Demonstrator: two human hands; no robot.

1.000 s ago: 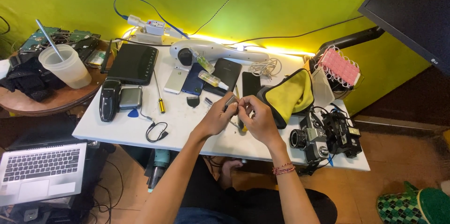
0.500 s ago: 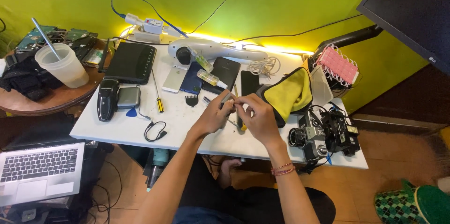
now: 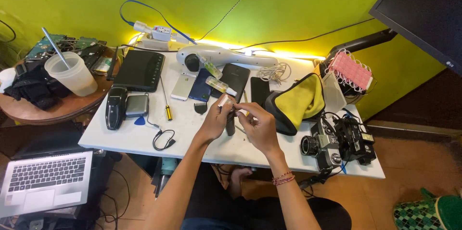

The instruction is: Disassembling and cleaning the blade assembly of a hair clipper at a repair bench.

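The white table (image 3: 144,138) carried a black tablet (image 3: 140,70) at ten o'clock, a yellow-handled screwdriver (image 3: 166,105) and a looped black cable (image 3: 163,139) at nine, a yellow-lined pouch (image 3: 296,105) at two, and two old cameras (image 3: 337,143) at four.

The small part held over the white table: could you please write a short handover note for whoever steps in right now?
Left hand: grip pinches a small white part above the white table.
Right hand: fingers meet the left's at the same spot, on a thin dark piece too small to identify.
Nearby: dark handheld device under the hands, yellow-handled screwdriver left, yellow cloth and old cameras right.
Done and left: cannot tell; both hands mid-handling.
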